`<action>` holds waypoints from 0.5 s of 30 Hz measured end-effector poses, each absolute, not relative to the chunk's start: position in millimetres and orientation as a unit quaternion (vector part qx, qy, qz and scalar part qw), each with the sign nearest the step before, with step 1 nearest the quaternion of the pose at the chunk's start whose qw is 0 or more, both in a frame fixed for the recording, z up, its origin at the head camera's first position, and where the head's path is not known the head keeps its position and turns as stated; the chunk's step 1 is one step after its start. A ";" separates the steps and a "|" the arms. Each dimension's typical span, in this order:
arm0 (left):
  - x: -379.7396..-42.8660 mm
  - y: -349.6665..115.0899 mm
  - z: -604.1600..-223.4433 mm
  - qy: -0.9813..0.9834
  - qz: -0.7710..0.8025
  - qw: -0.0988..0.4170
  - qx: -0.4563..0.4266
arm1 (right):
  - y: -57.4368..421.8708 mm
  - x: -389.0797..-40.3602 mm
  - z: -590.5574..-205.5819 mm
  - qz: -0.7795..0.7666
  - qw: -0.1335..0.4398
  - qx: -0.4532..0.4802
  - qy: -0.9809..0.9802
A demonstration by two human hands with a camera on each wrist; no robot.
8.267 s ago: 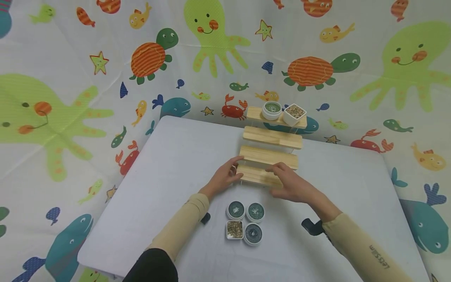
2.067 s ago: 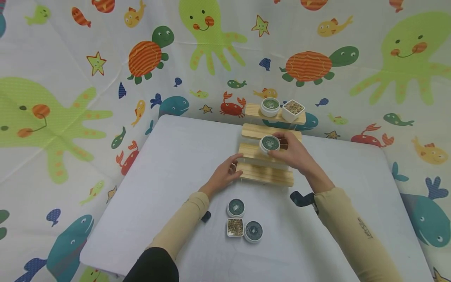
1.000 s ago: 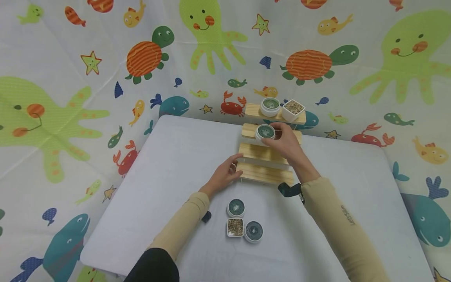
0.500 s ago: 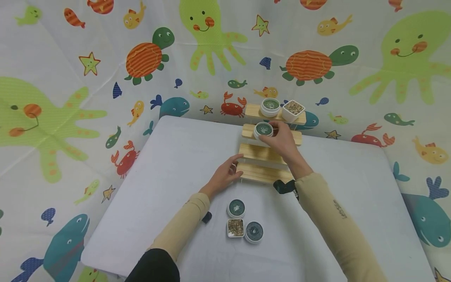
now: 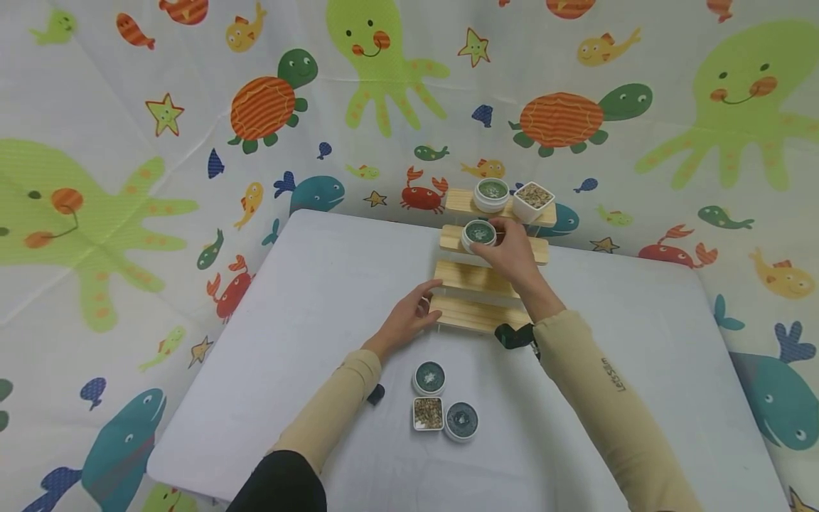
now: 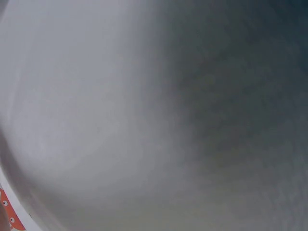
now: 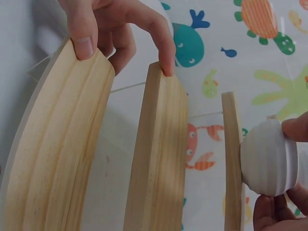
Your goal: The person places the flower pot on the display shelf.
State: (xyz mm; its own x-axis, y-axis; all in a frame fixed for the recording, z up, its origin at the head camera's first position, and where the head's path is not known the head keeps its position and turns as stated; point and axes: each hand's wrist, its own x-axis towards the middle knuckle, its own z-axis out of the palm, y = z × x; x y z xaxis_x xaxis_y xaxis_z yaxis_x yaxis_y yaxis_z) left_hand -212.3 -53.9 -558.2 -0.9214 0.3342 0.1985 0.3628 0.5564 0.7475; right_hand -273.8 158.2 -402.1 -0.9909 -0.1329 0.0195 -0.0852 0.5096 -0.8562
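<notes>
My left hand holds the left end of a four-tier wooden stand. In the right wrist view its thumb presses the end of the lowest board, and the index finger rests on the end of the board above. My right hand pinches a small round white pot with a dark green top, thumb on one side and fingers on the other. The pot stands upright at the left part of the second board from the top; the right wrist view shows its base against the board. The left wrist view is blurred.
On the top board are a round white pot with green contents and a square white pot of brownish grains. Nearer on the white table stand two round pots and a square one. A patterned cloth hangs behind.
The round pot has gone from the table group up to the second-highest board in my right hand, lately edging left and away from me. My left hand stays at the stand.
</notes>
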 end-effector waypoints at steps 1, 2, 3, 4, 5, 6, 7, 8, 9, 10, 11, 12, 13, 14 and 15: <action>-212.3 -53.8 -558.2 -0.882 -0.427 0.016 -0.198 | 158.2 -273.5 -402.0 -0.492 0.025 -0.063 0.868; -212.3 -53.8 -558.3 -0.882 -0.427 0.017 -0.198 | 158.2 -273.4 -402.1 -0.493 0.026 -0.064 0.867; -212.2 -53.8 -558.3 -0.882 -0.427 0.017 -0.199 | 158.2 -273.5 -402.4 -0.495 0.026 -0.065 0.866; -212.3 -53.6 -558.4 -0.882 -0.427 0.017 -0.199 | 158.2 -273.3 -402.5 -0.494 0.026 -0.065 0.867; -212.3 -53.5 -558.5 -0.881 -0.428 0.018 -0.200 | 158.0 -273.2 -402.3 -0.495 0.025 -0.064 0.866; -212.4 -53.4 -558.5 -0.881 -0.428 0.019 -0.201 | 158.0 -273.1 -402.4 -0.494 0.023 -0.064 0.867; -212.5 -53.4 -558.7 -0.881 -0.428 0.019 -0.201 | 157.8 -272.9 -402.2 -0.493 0.022 -0.064 0.867; -212.5 -53.4 -558.8 -0.881 -0.429 0.020 -0.201 | 157.6 -273.0 -402.2 -0.493 0.019 -0.065 0.867; -212.6 -53.4 -558.9 -0.881 -0.428 0.020 -0.201 | 157.4 -273.1 -402.4 -0.493 0.017 -0.065 0.868; -212.6 -53.4 -559.0 -0.881 -0.428 0.021 -0.200 | 157.2 -272.8 -402.3 -0.491 0.016 -0.065 0.868; -212.6 -53.4 -559.1 -0.882 -0.427 0.021 -0.200 | 157.2 -272.8 -402.3 -0.492 0.014 -0.066 0.868; -212.7 -53.4 -559.2 -0.882 -0.427 0.021 -0.199 | 157.3 -272.6 -402.3 -0.489 0.014 -0.067 0.869; -212.6 -53.4 -559.2 -0.882 -0.426 0.021 -0.199 | 157.4 -272.4 -402.2 -0.490 0.013 -0.068 0.869; -212.5 -53.4 -559.1 -0.882 -0.426 0.021 -0.198 | 157.6 -272.2 -402.2 -0.490 0.013 -0.068 0.869; -212.4 -53.5 -559.1 -0.883 -0.426 0.021 -0.198 | 157.9 -272.1 -402.3 -0.489 0.013 -0.068 0.869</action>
State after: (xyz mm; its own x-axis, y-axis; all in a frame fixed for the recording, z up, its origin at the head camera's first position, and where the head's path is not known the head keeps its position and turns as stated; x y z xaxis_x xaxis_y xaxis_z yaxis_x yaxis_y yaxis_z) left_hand -212.4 -53.5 -559.1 -0.9206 0.3322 0.2054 0.3675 0.5589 0.7433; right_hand -272.1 157.9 -402.3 -0.9904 -0.1310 0.0431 -0.1049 0.5121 -0.8525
